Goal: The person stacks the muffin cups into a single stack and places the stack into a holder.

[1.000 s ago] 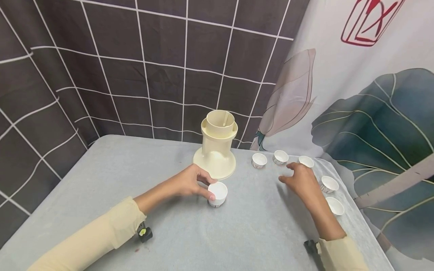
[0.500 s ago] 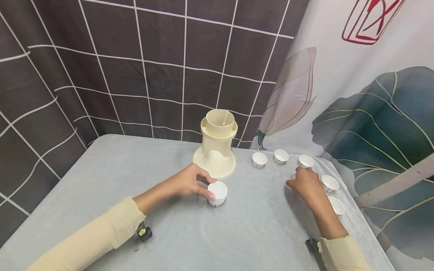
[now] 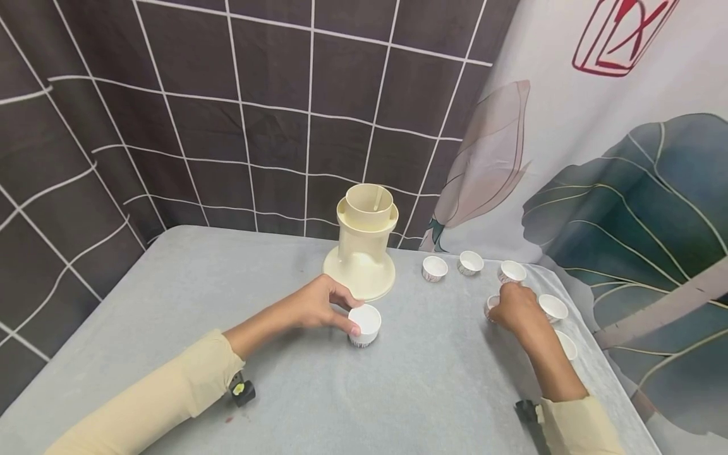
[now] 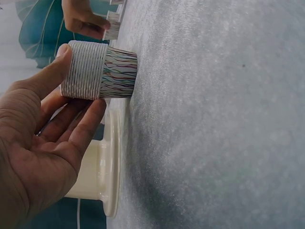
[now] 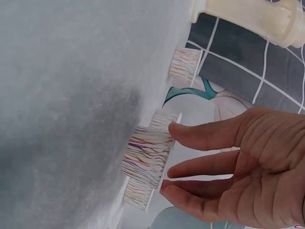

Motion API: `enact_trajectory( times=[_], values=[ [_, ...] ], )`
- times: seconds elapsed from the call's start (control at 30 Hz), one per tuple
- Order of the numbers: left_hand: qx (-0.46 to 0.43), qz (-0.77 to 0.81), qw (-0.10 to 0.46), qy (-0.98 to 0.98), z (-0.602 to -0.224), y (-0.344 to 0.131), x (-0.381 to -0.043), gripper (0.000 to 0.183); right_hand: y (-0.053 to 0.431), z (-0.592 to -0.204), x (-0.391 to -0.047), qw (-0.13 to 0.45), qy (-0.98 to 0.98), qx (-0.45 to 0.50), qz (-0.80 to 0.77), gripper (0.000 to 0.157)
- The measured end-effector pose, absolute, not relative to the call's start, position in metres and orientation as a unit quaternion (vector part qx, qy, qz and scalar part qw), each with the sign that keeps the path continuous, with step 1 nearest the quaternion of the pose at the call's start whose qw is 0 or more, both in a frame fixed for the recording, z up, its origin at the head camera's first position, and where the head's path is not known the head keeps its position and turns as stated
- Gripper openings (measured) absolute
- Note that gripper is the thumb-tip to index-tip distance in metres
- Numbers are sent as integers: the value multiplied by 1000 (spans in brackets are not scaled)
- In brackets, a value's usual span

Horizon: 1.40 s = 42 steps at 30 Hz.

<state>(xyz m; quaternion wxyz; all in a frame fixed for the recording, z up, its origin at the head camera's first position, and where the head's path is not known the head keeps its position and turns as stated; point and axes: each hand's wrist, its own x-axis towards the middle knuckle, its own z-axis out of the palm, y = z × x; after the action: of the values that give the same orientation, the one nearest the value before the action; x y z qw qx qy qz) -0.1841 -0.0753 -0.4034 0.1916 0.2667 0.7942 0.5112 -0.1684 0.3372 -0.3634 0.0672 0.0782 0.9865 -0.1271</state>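
Note:
My left hand [image 3: 318,306] holds a stack of nested white paper baking cups [image 3: 365,325] between thumb and fingers. In the left wrist view the stack [image 4: 100,70] shows many rims, with coloured wavy lines on the lowest cup; its base is at or just above the cloth. On the right, my right hand [image 3: 519,309] pinches a single paper baking cup [image 3: 491,307], partly hidden behind it. The right wrist view has this cup [image 5: 147,155] upright on the cloth, thumb at one side of its rim and fingers at the other.
Behind the stack stands a cream plastic dispenser-like tube on a round base [image 3: 364,265]. More single baking cups curve along the right edge: a far left one [image 3: 435,269], one beside it [image 3: 470,263], others near my right hand [image 3: 512,272]. Grey cloth [image 3: 227,272] covers the table.
My right hand has moved right and slightly down, and its spread fingers have closed on a single baking cup. The left hand and its stack have stayed in place.

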Motion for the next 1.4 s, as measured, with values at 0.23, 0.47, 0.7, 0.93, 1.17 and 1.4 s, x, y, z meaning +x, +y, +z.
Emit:
enact_trajectory(
  times=[0.23, 0.47, 0.7, 0.93, 1.17, 1.4],
  values=[
    [269, 510, 194, 794, -405, -75, -185, 35, 363, -392, -188, 57, 989, 82, -111, 34],
    [268, 513, 194, 792, -405, -76, -184, 34, 361, -384, -180, 51, 988, 72, -129, 35],
    [273, 514, 196, 789, -404, -75, -184, 34, 362, -405, -182, -24, 989, 51, -138, 27],
    [273, 512, 195, 791, -404, -75, -183, 34, 319, -379, -159, -56, 984, 4, -168, 33],
    [270, 512, 196, 792, -404, -75, -183, 34, 295, -382, -156, -78, 980, -24, -183, 37],
    [265, 513, 197, 793, -404, -75, -184, 34, 275, -384, -154, -98, 975, -46, -195, 46]
  ],
)
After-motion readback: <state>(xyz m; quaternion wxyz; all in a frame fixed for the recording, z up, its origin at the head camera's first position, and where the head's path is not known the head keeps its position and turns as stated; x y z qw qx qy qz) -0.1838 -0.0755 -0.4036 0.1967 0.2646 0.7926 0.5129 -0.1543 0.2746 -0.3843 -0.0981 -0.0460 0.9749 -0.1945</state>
